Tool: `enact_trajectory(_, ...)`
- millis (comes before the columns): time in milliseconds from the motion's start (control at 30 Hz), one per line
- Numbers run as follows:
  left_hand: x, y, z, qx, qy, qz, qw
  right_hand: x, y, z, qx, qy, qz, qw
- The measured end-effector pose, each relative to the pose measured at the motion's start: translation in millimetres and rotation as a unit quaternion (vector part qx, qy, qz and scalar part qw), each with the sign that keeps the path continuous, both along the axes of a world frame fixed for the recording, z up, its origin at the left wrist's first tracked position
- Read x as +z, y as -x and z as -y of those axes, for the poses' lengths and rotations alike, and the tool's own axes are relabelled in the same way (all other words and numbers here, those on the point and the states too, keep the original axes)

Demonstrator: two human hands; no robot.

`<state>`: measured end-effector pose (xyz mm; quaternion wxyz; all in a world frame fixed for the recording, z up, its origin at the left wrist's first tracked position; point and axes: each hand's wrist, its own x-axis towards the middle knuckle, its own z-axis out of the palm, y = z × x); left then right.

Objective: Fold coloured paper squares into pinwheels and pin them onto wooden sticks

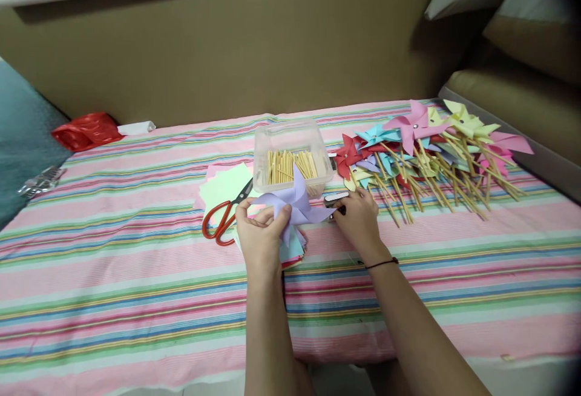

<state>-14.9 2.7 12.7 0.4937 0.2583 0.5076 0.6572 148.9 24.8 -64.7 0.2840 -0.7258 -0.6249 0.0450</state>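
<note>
My left hand (258, 232) pinches a purple paper pinwheel (299, 202) between thumb and fingers, its folded blades spread to the right. No stick shows on this pinwheel. To its right, my right hand (358, 211) is closed around a small stapler (336, 198) with a white top and dark body, close to the tip of the pinwheel's right blade. Just behind the pinwheel stands a clear plastic box (265, 135) holding short wooden sticks (290, 166). Below my left hand lie coloured paper sheets (295, 247), partly hidden by the hand and pinwheel.
Red-handled scissors (222, 220) lie on pale paper squares (227, 184) at the left. A heap of finished pinwheels (417, 126) on sticks fills the right side. A red plastic bag (88, 131) and a white box (136, 128) sit far left on the striped cloth (136, 299).
</note>
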Motion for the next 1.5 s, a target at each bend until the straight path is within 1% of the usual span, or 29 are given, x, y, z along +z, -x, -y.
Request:
enact_trajectory(267, -2.3, 1, -1, -0.007, -0.007, -0.007, 1.000, -1, -2, -1, -0.006, -0.009, -0.019, 1.000)
enact_trajectory(400, -3.1, 0, -2, -0.008, -0.007, -0.006, 1.000, 3, -10, 0, -0.007, -0.027, -0.050, 0.998)
enact_trajectory(567, -3.9, -1, -1, -0.015, -0.004, -0.012, 1.000, 6, -20, 2, 0.012, -0.050, -0.085, 0.995)
enact_trajectory(667, -4.8, 0, -2, -0.018, -0.002, -0.015, 1.000, 10, -24, 6, 0.013, -0.068, -0.097, 0.993)
enact_trajectory(767, -5.3, 0, -3, -0.020, -0.003, -0.015, 1.000, 18, -29, 15, 0.015, -0.085, -0.103, 0.991)
enact_trajectory(833, -5.3, 0, -3, -0.020, -0.003, -0.016, 1.000, 26, -33, 24, 0.005, -0.066, -0.102, 0.993)
enact_trajectory(867, -5.3, -1, -3, -0.020, -0.003, -0.017, 1.000, 29, -34, 29, -0.009, -0.040, -0.100, 0.994)
enact_trajectory(967, -5.4, -2, -3, -0.021, -0.006, -0.020, 1.000, 36, -36, 40, -0.045, 0.092, -0.079, 0.992)
enact_trajectory(1033, -5.6, -4, -3, -0.026, -0.007, -0.023, 0.999, 37, -35, 42, -0.034, 0.173, -0.058, 0.983)
enact_trajectory(1100, -5.7, -6, -4, -0.032, -0.006, -0.029, 0.999, 35, -33, 42, -0.008, 0.212, -0.046, 0.976)
enact_trajectory(1167, -5.9, -7, -4, -0.037, -0.004, -0.034, 0.999, 34, -34, 41, 0.013, 0.220, -0.051, 0.974)
enact_trajectory(1300, -6.9, -10, -5, -0.039, 0.002, -0.034, 0.999, 31, -46, 41, 0.044, 0.210, -0.097, 0.972)
enact_trajectory(1367, -7.5, -12, -5, -0.037, 0.004, -0.035, 0.999, 28, -53, 42, 0.080, 0.191, -0.145, 0.967)
enact_trajectory(1433, -8.2, -14, -6, -0.035, 0.004, -0.037, 0.999, 23, -58, 42, 0.129, 0.174, -0.193, 0.957)
enact_trajectory(1500, -8.7, -16, -6, -0.034, 0.001, -0.036, 0.999, 17, -60, 41, 0.160, 0.173, -0.209, 0.949)
